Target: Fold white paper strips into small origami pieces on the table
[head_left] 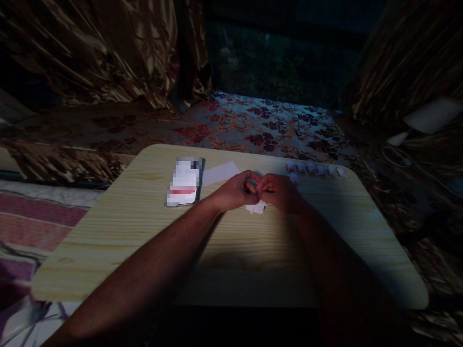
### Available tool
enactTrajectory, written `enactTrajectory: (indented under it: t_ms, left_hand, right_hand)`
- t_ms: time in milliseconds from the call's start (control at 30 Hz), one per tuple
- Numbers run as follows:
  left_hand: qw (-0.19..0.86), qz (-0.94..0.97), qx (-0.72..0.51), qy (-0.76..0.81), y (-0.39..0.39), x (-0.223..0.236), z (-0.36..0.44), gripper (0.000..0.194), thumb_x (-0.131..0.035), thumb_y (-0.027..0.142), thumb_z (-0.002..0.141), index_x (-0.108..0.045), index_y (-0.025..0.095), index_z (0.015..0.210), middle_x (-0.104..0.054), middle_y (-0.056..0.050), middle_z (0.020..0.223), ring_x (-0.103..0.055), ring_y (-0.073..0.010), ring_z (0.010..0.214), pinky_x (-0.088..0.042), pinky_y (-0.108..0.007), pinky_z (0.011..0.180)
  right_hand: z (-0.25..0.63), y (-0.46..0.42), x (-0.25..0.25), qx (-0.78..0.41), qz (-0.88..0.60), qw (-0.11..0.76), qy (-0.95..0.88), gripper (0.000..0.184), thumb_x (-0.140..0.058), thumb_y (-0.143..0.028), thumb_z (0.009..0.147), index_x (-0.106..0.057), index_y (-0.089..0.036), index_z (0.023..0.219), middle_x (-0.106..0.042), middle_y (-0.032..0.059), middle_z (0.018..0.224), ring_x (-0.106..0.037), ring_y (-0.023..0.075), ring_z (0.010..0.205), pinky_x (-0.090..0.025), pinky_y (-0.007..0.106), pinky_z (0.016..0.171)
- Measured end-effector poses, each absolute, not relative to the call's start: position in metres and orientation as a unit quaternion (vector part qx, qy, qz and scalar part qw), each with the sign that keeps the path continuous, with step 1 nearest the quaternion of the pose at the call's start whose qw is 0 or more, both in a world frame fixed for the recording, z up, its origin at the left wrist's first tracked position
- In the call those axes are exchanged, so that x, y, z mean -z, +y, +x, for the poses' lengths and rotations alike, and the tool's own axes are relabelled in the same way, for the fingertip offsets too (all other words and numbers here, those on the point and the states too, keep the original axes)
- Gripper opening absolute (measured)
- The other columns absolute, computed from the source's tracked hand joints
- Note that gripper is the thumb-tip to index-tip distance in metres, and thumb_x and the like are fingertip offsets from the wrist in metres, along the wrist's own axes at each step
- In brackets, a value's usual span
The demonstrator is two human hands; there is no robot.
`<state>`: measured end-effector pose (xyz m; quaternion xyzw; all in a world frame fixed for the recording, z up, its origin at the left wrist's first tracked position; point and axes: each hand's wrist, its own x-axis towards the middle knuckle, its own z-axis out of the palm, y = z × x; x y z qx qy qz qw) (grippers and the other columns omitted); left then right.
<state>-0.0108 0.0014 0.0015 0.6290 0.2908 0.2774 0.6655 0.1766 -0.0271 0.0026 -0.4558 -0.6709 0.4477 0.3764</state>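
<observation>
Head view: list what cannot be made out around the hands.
- Small white folded paper: its shape is mostly hidden by the left hand and right hand.
- White rectangular object: its face is blurred.
- Row of small white folded pieces: too small and dim to make out.

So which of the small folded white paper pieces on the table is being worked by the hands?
The crumpled white piece pinched between the left hand and right hand. The other folded pieces lie untouched in a row toward the table's far right edge.

a dim home bedroom: a low wooden table (144, 231) stands on a bed's floral bedspread (253, 125), with satin curtains (108, 53) at upper left.
</observation>
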Motion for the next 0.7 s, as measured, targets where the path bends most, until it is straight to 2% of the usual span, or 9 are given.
enactTrajectory:
  t_ms: [233,700]
  left_hand:
    - [0.658,0.626,-0.288,0.305,-0.0004,-0.0022,-0.0088,0.045,-0.074,0.014,0.063,-0.055,0.017,0.103,-0.065,0.002,0.069,-0.053,-0.0081,0.055,-0.033,-0.02,0.054]
    - [0.659,0.617,-0.3,0.308,-0.0006,-0.0031,-0.0084,0.043,-0.074,0.013,0.062,-0.056,0.017,0.101,-0.065,0.003,0.071,-0.054,-0.0084,0.056,-0.036,-0.021,0.056]
  right_hand:
    - [0.1756,-0.0273,-0.0036,-0.438,-0.457,0.384,-0.672,0.013,-0.066,-0.017,0.067,-0.06,-0.021,0.078,-0.069,-0.0016,0.068,-0.065,0.0155,0.061,-0.046,0.026,0.057]
    - [0.1755,-0.0254,-0.0003,-0.438,-0.454,0.395,-0.668,0.013,-0.066,-0.018,0.067,-0.06,-0.022,0.078,-0.068,-0.0022,0.069,-0.063,0.0145,0.061,-0.047,0.026,0.057]
